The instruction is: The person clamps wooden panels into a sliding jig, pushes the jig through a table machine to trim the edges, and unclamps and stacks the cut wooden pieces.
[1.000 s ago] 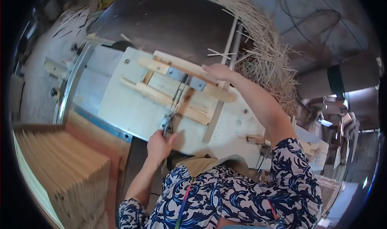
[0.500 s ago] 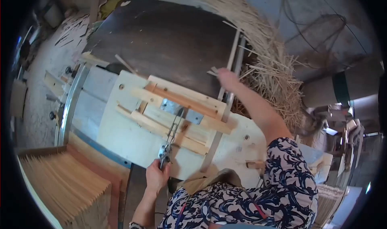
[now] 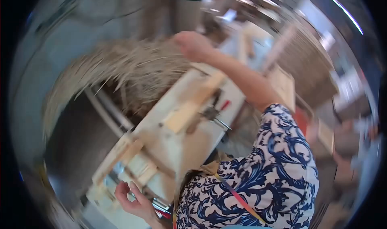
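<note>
My left hand is over the near left end of the pale board, beside a wooden jig and a metal clamp with a red handle. Its fingers are apart and hold nothing. Stretched out past the far end of the board, my right hand is curled and blurred by motion; whether anything is in it cannot be made out. A second clamp with a red tip stands by a wooden block on the board.
A heap of thin wood strips lies behind the board. The dark panel is at the left, with metal rails beside it. Stacked wooden pieces stand at the upper right.
The view has swung to the right. My left hand has let go of the clamp handle and opened. My right hand has moved from the dark panel's edge, past the strip heap.
</note>
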`<state>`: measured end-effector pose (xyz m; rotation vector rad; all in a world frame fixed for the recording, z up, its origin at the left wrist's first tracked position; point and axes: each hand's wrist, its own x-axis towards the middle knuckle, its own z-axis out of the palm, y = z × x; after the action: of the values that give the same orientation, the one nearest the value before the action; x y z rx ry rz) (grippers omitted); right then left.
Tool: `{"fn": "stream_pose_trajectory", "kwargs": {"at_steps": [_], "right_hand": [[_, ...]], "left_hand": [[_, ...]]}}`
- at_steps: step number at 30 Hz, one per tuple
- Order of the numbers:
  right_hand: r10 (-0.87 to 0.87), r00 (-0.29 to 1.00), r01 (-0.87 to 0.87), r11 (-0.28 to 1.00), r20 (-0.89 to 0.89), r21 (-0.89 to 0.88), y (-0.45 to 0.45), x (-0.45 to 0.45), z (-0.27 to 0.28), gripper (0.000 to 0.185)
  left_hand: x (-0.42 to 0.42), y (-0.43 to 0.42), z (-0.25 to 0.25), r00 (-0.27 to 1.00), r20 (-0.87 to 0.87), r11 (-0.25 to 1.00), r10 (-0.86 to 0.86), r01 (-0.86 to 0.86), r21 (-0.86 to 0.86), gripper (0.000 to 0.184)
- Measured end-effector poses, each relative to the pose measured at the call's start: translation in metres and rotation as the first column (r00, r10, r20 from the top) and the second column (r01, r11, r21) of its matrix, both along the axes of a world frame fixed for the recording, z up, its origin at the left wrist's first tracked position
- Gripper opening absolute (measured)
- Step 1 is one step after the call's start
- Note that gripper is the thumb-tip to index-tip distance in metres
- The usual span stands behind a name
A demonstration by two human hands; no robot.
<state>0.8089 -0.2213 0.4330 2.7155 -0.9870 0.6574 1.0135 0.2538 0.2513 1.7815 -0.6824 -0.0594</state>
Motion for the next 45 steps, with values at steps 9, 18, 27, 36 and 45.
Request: {"fn": "stream_pose_trajectory", "kwargs": {"at_steps": [9,18,27,36,45], "right_hand": [[-0.725,0.681,0.728,0.686,0.098,0.014,0.220,-0.276,-0.127,0.025],[-0.874,0.486,0.873,0.487,-0.017,-0.042,0.141,-0.582,-0.195,0.028],[-0.559,0.829,0.560,0.828,-0.025,0.036,0.108,-0.520,-0.136,0.014],[-0.358,0.876,0.449,0.849,0.322,-0.279,0.124,-0.519,0.030,0.024],[0.312,0.914,-0.130,0.832,0.260,-0.540,0.194,-0.374,0.110,0.031]], "left_hand": [[-0.022,-0.145,0.025,0.529,0.206,0.528,-0.823,0.847,-0.064,0.020],[-0.275,-0.242,0.151,0.222,0.264,0.280,-0.939,0.937,0.211,0.018],[-0.248,-0.263,0.196,0.386,-0.122,0.281,-0.914,0.822,0.495,0.031],[-0.304,-0.325,0.234,0.295,-0.429,0.381,-0.854,0.916,-0.128,0.034],[-0.296,-0.314,0.304,-0.080,-0.525,0.355,-0.847,0.649,-0.672,0.053]]}}
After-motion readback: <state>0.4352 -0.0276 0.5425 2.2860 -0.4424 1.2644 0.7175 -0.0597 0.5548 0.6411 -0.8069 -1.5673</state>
